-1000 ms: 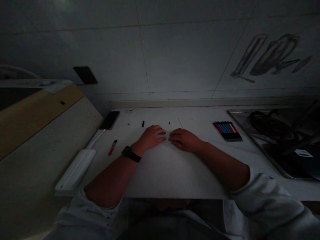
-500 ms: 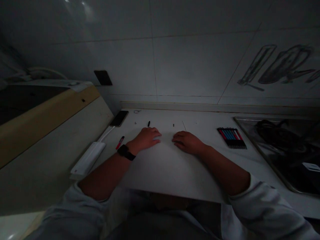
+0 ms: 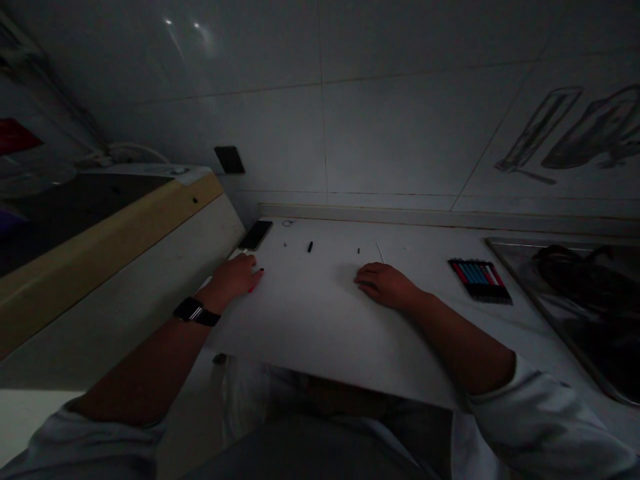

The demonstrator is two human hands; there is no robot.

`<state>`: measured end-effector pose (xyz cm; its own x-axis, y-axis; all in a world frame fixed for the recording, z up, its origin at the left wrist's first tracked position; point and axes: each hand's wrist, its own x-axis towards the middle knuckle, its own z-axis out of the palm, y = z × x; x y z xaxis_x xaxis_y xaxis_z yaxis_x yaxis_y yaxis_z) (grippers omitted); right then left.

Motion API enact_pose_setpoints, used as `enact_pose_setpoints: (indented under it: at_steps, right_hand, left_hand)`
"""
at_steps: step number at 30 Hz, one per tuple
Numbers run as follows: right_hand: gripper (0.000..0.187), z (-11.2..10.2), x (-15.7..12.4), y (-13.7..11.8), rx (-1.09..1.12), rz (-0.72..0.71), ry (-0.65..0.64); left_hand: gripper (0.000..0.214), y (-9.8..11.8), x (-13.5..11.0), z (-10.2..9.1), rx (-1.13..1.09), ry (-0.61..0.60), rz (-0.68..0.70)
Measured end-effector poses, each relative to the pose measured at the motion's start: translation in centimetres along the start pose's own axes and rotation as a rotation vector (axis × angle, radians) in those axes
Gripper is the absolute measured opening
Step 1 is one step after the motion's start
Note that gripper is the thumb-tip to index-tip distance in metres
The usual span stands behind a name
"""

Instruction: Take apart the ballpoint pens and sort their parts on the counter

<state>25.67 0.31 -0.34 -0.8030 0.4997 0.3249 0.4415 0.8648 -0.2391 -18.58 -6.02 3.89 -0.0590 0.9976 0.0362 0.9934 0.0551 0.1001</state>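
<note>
My left hand (image 3: pixel 233 277) is at the left of the white table (image 3: pixel 300 320), its fingers bent over a red and black pen (image 3: pixel 252 289). Only the pen's dark tip and a bit of red show past the fingers. My right hand (image 3: pixel 385 285) rests on the tabletop, loosely curled, thumb apart from the fingers, holding nothing. Just beyond it lie a thin white stick (image 3: pixel 381 252) and a tiny black piece (image 3: pixel 359 251). A short black cap-like piece (image 3: pixel 310 247) and a tiny grey bit (image 3: pixel 285 245) lie farther left.
A phone (image 3: pixel 256 235) lies at the back left, beside a large box-like unit (image 3: pixel 200 233). A thin loop (image 3: pixel 289 223) is near the wall. On the right are a pack of coloured pens (image 3: pixel 480 281) and a metal-rimmed recess (image 3: pixel 540 313) with dark items.
My left hand has moved left from the table's middle onto the red and black pen. My right hand stays in place. The view has shifted slightly left.
</note>
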Motion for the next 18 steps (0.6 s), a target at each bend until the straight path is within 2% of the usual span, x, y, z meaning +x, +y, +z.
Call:
enact_pose_setpoints:
  at_steps: [3,7,10,14,18]
  right_hand:
    - [0.026,0.0,0.0,0.0,0.004,0.005,0.001]
    - [0.027,0.0,0.1,0.0,-0.005,0.0,-0.006]
    - [0.027,0.0,0.1,0.1,-0.014,-0.007,-0.012]
    - [0.028,0.1,0.0,-0.2,0.014,0.028,0.004]
    - [0.04,-0.1,0.1,-0.9,0.061,0.11,0.144]
  left_hand:
    - [0.038,0.4,-0.7,0.5,0.16,-0.057,-0.021]
    - [0.032,1.0,-0.9,0.3,0.225,-0.125,-0.053]
    - [0.028,2.4,-0.6,-0.3,0.21,-0.098,-0.02]
    - [0.021,6.8,-0.1,-0.5,0.099,0.012,0.155]
    - [0.015,13.8,0.5,0.3,-0.013,0.073,0.398]
